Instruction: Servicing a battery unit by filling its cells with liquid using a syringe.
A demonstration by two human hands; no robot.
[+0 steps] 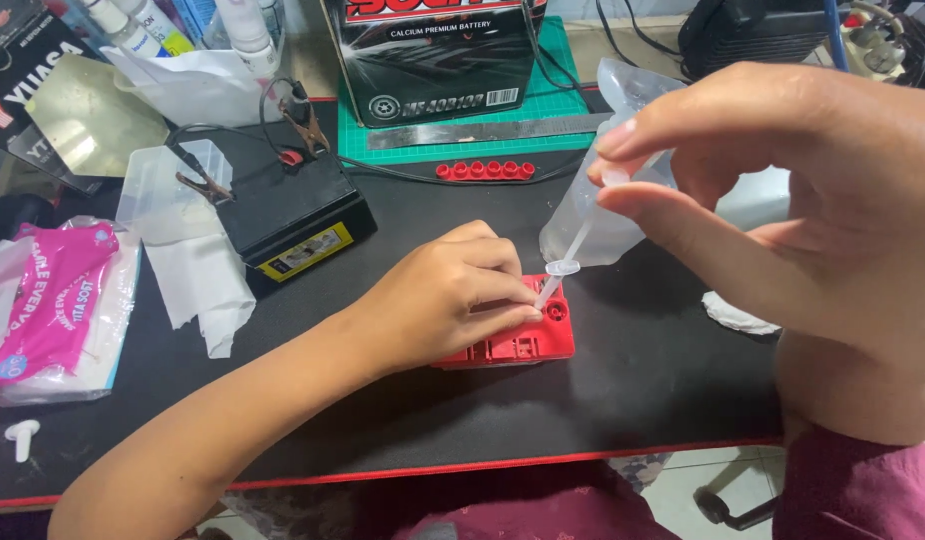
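Note:
A small red battery [528, 342] with round filler holes on top lies on the black desk mat [623, 390]. My left hand [443, 295] rests over its top and steadies it. My right hand [783, 190] is raised close to the camera. Its thumb and forefinger pinch the upper end of a thin clear plastic dropper tube [573, 250]. The tube slants down and its tip sits at a filler hole at the battery's right end. A clear soft plastic bottle [603, 215] stands just behind the tube.
A black battery [293, 215] with clamp leads sits at the left rear, a boxed battery [438, 55] on a green cutting mat [553, 120] behind. A strip of red caps [486, 170], a steel ruler [483, 132], tissue [198, 275], a pink packet [53, 300] lie around.

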